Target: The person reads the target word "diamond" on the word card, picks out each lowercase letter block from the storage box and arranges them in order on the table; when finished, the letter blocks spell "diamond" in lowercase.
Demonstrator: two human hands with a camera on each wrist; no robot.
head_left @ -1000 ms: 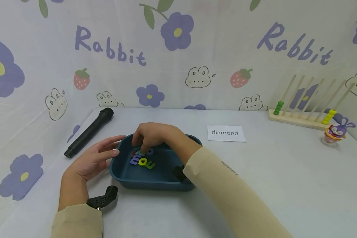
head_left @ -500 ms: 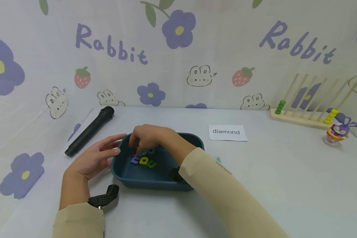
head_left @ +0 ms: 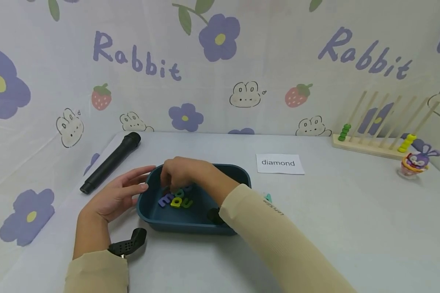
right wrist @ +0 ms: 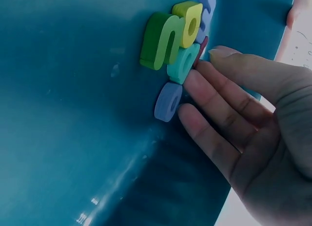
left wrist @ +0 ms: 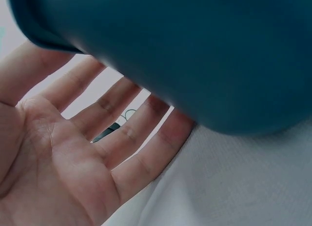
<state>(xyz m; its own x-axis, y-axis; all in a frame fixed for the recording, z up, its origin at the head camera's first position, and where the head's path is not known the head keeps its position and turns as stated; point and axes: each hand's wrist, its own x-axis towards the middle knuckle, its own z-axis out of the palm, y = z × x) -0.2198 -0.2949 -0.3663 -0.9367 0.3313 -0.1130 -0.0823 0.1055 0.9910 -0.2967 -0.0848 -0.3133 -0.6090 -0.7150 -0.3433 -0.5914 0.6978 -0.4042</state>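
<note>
My left hand (head_left: 114, 195) rests against the left side of a blue bin (head_left: 194, 228). In the left wrist view its straight fingers (left wrist: 127, 133) lie along the outer wall. My right hand (head_left: 183, 173) reaches into the bin, with relaxed fingertips (right wrist: 194, 119) right at a cluster of toy letters. The cluster holds a purple "m" (head_left: 166, 200), a yellow "a" (head_left: 176, 202), a green "n" (right wrist: 158, 40), a teal ring-shaped letter (right wrist: 182, 65) and a blue "o" (right wrist: 165, 103). A dark red piece (right wrist: 201, 47) shows partly between thumb and fingers.
A card reading "diamond" (head_left: 280, 164) lies behind the bin to the right. A teal piece (head_left: 268, 197) peeks out past the right sleeve. At the left is a black microphone (head_left: 111, 162); at the far right stand a bead rack (head_left: 370, 147) and a rabbit figurine (head_left: 415, 162).
The right hand has drawn slightly nearer in the bin. The purple "m" has shifted left, and the teal letter shows more. The right sleeve moved left, uncovering a teal piece on the table.
</note>
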